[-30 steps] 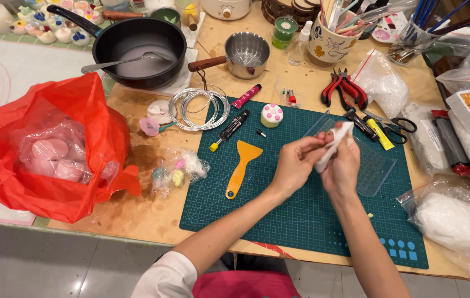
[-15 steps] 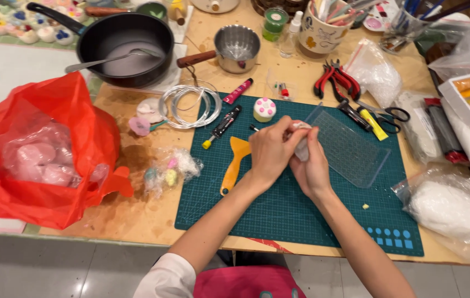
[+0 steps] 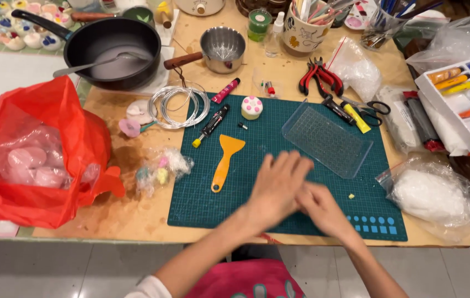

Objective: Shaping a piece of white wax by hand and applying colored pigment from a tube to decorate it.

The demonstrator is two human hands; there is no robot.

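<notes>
Green mat [image 3: 207, 187] | left hand [image 3: 276, 187] flat over right hand [image 3: 320, 207] | grip contents hidden

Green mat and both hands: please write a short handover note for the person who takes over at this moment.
Left hand: flat, palm down, laid over the right hand; what lies under it is hidden.
Right hand: under the left, pressed together above the green mat; grip cannot be told.
On the mat: clear tray beyond the hands, orange scraper to their left, small yellow crumb to their right, white bag off the mat's right edge.
Done: tools laid out.
Left: cannot tell from this view.
</notes>
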